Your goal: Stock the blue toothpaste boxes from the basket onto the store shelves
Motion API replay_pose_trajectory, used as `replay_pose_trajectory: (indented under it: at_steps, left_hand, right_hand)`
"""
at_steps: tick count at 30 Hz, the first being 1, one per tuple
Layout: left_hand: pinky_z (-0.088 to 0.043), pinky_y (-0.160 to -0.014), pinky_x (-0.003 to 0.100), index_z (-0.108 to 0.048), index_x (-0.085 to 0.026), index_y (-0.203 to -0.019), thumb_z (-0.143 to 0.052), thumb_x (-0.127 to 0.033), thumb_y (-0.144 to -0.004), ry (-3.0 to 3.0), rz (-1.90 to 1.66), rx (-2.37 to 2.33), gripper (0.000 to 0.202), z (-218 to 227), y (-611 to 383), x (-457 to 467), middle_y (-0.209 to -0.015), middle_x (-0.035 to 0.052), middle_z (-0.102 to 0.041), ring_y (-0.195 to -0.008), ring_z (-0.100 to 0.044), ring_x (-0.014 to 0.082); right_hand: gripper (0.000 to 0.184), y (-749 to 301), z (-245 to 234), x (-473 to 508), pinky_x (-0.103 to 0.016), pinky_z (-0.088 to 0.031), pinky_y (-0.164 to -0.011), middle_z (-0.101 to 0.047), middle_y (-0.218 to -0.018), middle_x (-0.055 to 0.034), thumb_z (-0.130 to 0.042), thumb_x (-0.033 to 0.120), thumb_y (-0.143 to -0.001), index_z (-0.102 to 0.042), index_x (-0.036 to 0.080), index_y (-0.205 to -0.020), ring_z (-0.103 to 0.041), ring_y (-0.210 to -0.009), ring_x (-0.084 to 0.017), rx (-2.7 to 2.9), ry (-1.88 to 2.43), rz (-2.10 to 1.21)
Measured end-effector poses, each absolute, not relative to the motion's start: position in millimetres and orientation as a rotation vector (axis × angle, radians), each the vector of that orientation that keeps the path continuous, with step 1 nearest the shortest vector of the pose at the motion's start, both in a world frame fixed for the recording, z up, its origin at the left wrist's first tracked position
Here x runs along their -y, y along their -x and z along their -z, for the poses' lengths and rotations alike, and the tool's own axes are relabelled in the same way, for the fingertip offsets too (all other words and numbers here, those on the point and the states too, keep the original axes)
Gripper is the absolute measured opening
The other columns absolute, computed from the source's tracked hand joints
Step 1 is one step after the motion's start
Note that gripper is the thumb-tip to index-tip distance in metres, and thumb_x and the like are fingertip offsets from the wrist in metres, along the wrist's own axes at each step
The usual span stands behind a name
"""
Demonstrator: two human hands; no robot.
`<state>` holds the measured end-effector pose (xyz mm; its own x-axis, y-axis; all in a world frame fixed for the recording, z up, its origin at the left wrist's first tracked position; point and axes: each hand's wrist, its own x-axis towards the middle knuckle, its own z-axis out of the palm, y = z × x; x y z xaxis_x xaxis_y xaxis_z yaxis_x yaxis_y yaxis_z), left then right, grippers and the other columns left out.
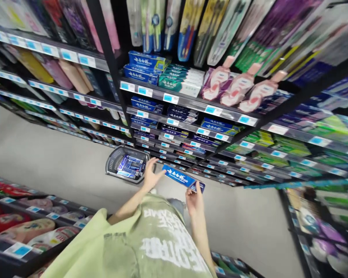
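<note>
My right hand (195,200) grips the right end of a blue toothpaste box (178,176) with white lettering, held tilted in front of my body. Beside the box's left end is my left hand (152,175), its thumb and fingers apart and nothing held in it. The thumb tip comes close to the box; whether it touches is not clear. Below and to the left, a dark shopping basket (111,160) rests on the floor with several blue boxes (132,166) inside.
Ahead stands a shelf (188,101) of toothpaste boxes, with pink bottles (239,85) along its edge and hanging toothbrushes (188,29) above. Other shelving (72,100) continues left. More shelves with packages (36,227) stand behind at lower left. Grey floor (75,162) runs between them.
</note>
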<state>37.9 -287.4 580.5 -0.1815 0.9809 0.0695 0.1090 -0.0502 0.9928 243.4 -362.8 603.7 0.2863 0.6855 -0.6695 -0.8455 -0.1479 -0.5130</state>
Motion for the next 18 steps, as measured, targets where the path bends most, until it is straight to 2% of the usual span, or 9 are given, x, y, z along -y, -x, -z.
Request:
replay_pose_trajectory:
  at_steps: [3,5,8,11,14,18]
  left_hand:
    - [-0.03,-0.118,0.049,-0.061,-0.023,-0.127,-0.086,-0.041,-0.069,-1.991,-0.934,-1.037,0.065,-592.4,-33.0,277.8,-0.139,0.0126,-0.056,-0.136,-0.044,0.0305]
    - [-0.033,-0.116,0.047,-0.053,-0.022,-0.137,-0.084,-0.041,-0.072,-2.235,-0.624,-0.816,0.075,-599.4,-36.8,273.0,-0.142,0.0134,-0.054,-0.135,-0.045,0.0301]
    - [-0.041,-0.107,0.043,-0.04,-0.022,-0.147,-0.075,-0.039,-0.081,-2.4,-0.283,-0.703,0.077,-601.6,-47.0,267.4,-0.142,0.0138,-0.053,-0.13,-0.05,0.0293]
    - [-0.045,-0.098,0.04,-0.035,-0.023,-0.149,-0.071,-0.039,-0.081,-2.493,-0.136,-0.692,0.078,-595.6,-51.2,261.8,-0.135,0.0126,-0.056,-0.119,-0.056,0.0293]
    - [-0.044,-0.093,0.036,-0.036,-0.023,-0.148,-0.071,-0.035,-0.079,-2.595,-0.083,-0.664,0.078,-590.2,-44.1,251.1,-0.127,0.0107,-0.058,-0.114,-0.057,0.0276]
    - [-0.039,-0.09,0.035,-0.046,-0.021,-0.139,-0.066,-0.023,-0.08,-2.842,-0.018,-0.574,0.063,-591.8,-27.9,228.4,-0.117,0.0105,-0.058,-0.108,-0.055,0.0268]
  right_hand:
    - [0.046,-245.0,-596.3,361.0,-0.012,-0.05,-0.047,-0.067,-0.079,0.0043,-0.092,0.037,-0.06,-0.067,0.019,-0.094,-0.057,-0.055,-0.004,-0.074,1.245,-1.242]
    - [0.052,-239.7,-591.3,362.0,-0.014,-0.053,-0.051,-0.07,-0.086,0.0017,-0.092,0.038,-0.058,-0.067,0.018,-0.1,-0.062,-0.06,-0.006,0.033,1.31,-1.206]
    - [0.058,-229.1,-585.8,366.1,-0.016,-0.055,-0.052,-0.07,-0.088,-0.0003,-0.092,0.043,-0.058,-0.065,0.016,-0.103,-0.064,-0.06,-0.009,0.126,1.375,-1.203]
    - [0.063,-223.2,-582.1,370.8,-0.02,-0.058,-0.055,-0.07,-0.086,0.0003,-0.092,0.046,-0.056,-0.062,0.017,-0.103,-0.067,-0.059,-0.012,0.167,1.428,-1.253]
    - [0.064,-223.3,-576.7,374.6,-0.025,-0.06,-0.062,-0.071,-0.089,-0.0023,-0.092,0.045,-0.055,-0.06,0.018,-0.103,-0.073,-0.069,-0.021,0.197,1.418,-1.349]
    - [0.069,-226.5,-561.6,376.5,-0.032,-0.061,-0.071,-0.067,-0.116,-0.007,-0.09,0.044,-0.056,-0.059,0.023,-0.113,-0.075,-0.086,-0.028,0.381,1.449,-1.419]
